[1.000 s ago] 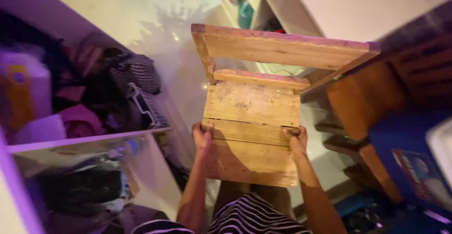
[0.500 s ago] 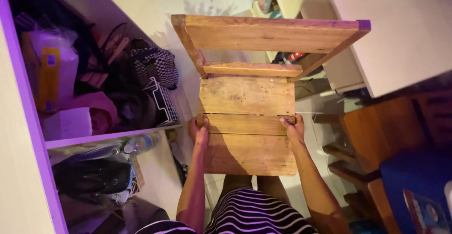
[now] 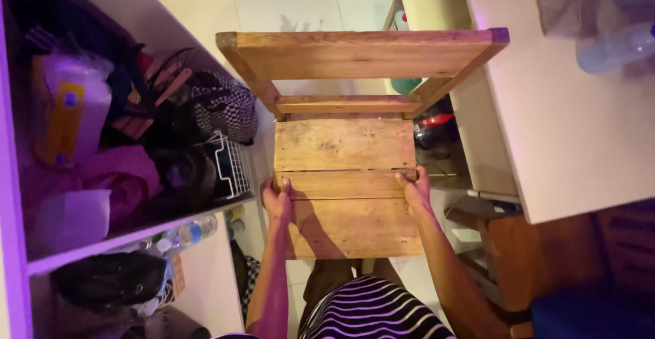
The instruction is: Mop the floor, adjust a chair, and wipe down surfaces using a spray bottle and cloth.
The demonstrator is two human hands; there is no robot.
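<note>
The chair fills the aisle between the shelf on the left and the white table on the right. Bags and a wire basket crowd the shelf edge just beside the left hand. The right hand has a narrow gap beside the table. Bare floor lies open beyond the chair back.
</note>
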